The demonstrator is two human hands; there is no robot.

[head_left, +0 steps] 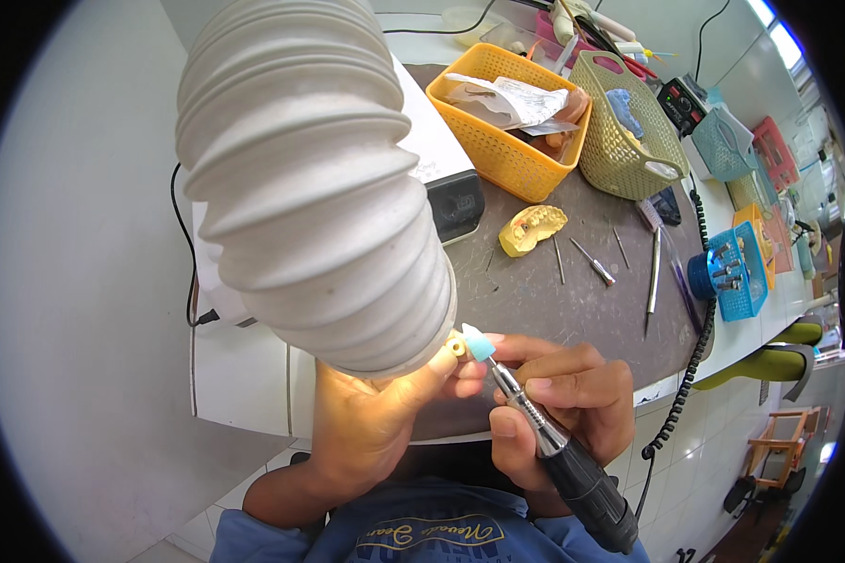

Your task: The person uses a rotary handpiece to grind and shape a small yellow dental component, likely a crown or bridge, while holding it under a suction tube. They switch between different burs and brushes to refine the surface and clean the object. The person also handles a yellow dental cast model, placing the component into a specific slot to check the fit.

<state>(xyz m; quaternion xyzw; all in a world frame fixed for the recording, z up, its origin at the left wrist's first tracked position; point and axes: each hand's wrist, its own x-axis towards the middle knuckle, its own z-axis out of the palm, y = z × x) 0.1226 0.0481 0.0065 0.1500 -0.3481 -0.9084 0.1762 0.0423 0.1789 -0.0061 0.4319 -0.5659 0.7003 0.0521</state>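
Observation:
My left hand [366,418] is closed, its thumb and fingers pinching a small pale-yellow piece with a round hole [455,347], partly hidden by the fingers. Wrapped round a black and silver rotary handpiece [587,483], my right hand [577,389] holds it aslant. A light-blue cone-shaped tip [478,344] on the handpiece is right beside the yellow piece; whether they touch I cannot tell. The mouth of a wide grey ribbed hose [314,188] hangs just above my left hand and hides part of it. Beyond my hands, a yellow dental cast [532,231] lies on the dark mat [545,296].
Slim metal tools [593,262] and a knife-like tool [653,284] lie on the mat. An orange basket [512,155] and an olive basket [634,164] stand behind. At right are a blue bur holder [714,272] and a coiled black cord [695,366] hanging past the table edge.

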